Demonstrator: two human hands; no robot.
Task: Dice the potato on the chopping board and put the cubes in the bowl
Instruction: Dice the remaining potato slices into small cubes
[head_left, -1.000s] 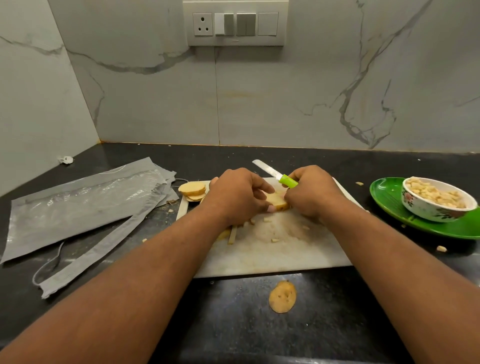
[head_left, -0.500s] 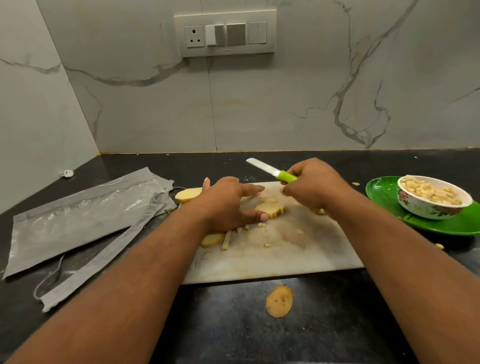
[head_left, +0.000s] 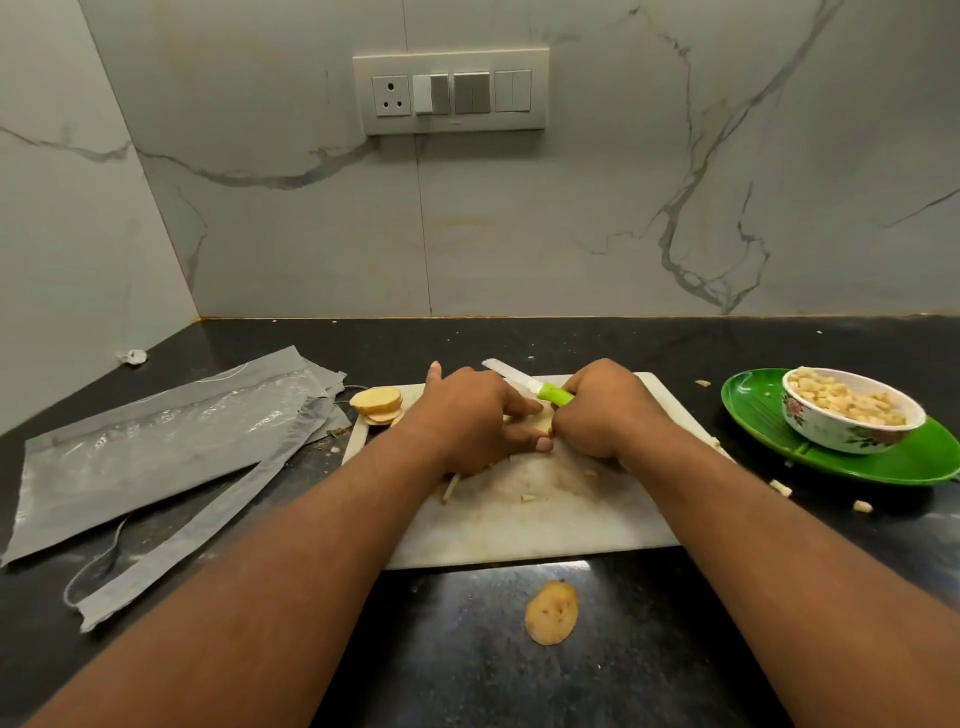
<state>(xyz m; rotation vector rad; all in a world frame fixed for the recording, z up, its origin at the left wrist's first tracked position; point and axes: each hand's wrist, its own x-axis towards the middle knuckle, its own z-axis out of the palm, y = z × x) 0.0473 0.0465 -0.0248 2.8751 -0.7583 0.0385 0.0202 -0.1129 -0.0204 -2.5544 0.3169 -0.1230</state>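
A white chopping board (head_left: 519, 525) lies on the black counter. My left hand (head_left: 467, 421) holds a pale potato slice (head_left: 543, 423) on the board between thumb and fingers; most of the slice is hidden. My right hand (head_left: 602, 410) grips a green-handled knife (head_left: 553, 395), its blade pointing up and left over my left hand's fingers. A stack of potato slices (head_left: 376, 402) sits at the board's far left corner. The floral bowl (head_left: 836, 428), full of potato cubes, stands on a green plate (head_left: 893, 462) at the right.
A potato peel end (head_left: 551, 613) lies on the counter in front of the board. Grey plastic packaging (head_left: 156, 447) is spread at the left. Loose potato cubes (head_left: 779, 487) lie near the plate. A marble wall with a switch panel (head_left: 451, 91) stands behind.
My hands have drawn together around the potato slice. My left thumb has closed in under it and my right hand with the knife has dropped closer to the board.
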